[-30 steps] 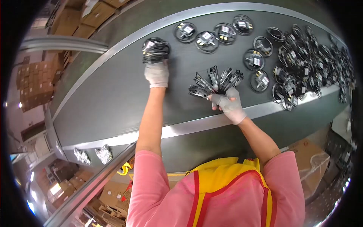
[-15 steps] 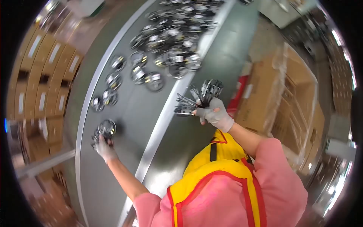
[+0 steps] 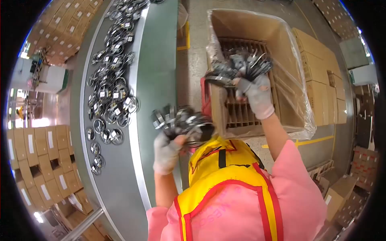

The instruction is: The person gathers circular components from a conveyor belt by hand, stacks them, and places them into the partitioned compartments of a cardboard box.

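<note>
My left hand [image 3: 165,154], in a pale grey fingerless glove, is closed around a bunch of coiled black cables [image 3: 187,122] in front of my yellow apron. My right hand [image 3: 257,96], gloved the same way, grips another bunch of coiled black cables [image 3: 251,66] above a large open carton [image 3: 277,32]. Cardboard dividers [image 3: 241,114] form narrow slots inside the carton, and clear plastic lines its rim. Whether the right-hand bunch touches the dividers, I cannot tell. Many more coiled cables [image 3: 114,94] with pale tags lie on the conveyor belt [image 3: 116,168] to my left.
A metal rail [image 3: 136,172] and a green ledge [image 3: 159,60] run between the belt and the carton. Closed cartons [image 3: 319,76] stand beyond the open carton, and stacked boxes [image 3: 48,146] stand left of the belt. Something red [image 3: 206,96] sits at the carton's near side.
The view has turned right. My left hand has left the belt with its bunch and come in front of my body. My right hand's bunch has moved over the open carton.
</note>
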Motion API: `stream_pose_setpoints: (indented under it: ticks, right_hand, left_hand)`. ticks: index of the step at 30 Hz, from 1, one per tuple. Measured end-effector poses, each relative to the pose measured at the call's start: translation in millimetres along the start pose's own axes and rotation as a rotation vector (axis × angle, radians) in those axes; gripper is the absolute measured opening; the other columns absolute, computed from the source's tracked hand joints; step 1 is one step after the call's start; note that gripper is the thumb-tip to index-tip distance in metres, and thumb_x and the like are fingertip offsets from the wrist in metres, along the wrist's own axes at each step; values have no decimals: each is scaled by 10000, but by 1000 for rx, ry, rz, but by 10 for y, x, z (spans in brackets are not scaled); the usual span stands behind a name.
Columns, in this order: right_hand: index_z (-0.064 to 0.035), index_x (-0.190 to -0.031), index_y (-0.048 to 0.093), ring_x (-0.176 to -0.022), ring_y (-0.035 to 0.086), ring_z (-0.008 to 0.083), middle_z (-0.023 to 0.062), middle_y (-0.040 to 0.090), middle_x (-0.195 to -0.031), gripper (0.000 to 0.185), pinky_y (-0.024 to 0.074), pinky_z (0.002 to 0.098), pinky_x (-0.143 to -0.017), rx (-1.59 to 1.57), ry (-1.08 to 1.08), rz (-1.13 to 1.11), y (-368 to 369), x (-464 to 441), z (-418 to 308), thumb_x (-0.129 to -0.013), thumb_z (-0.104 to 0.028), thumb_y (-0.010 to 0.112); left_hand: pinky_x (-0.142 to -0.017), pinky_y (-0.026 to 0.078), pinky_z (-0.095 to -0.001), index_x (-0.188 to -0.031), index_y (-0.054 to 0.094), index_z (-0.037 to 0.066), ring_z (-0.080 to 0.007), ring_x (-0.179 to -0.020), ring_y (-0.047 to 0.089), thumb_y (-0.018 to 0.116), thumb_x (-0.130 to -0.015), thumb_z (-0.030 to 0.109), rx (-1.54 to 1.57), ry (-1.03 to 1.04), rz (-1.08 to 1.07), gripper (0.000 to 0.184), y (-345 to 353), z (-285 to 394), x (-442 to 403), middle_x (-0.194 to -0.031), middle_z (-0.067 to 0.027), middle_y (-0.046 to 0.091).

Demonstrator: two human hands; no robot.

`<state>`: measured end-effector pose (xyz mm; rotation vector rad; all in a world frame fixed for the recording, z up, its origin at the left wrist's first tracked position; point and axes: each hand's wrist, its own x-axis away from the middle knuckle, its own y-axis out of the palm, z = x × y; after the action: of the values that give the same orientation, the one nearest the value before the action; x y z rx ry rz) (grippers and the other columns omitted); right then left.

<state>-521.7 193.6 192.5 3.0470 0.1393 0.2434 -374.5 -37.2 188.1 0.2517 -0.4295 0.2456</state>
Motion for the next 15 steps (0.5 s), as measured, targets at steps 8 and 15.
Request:
stream_pose_setpoints:
  ticks: [8, 15]
  right_hand:
    - [-36, -815, 572, -417, 510, 96, 33, 588, -638, 158, 328, 231, -343, 74, 295, 333, -1653, -853, 734, -788, -128, 698]
    - [-23, -881, 544, -453, 530, 104, 52, 600, -708, 160, 328, 231, -348, -42, 479, 362, -2067, -1025, 1161, -790, -83, 662]
  left_hand:
    - [-454, 378, -234, -947, 611, 9, -73, -514, 477, 654, -857, 75, -186, -214, -437, 120, 1878, -156, -920, -699, 3, 571]
    - [-692, 474, -343, -1002, 593, -28, -239, -719, 602, 664, -842, 128, -607, 19, -119, 234, 2378, -1338, -2056, -804, -131, 648]
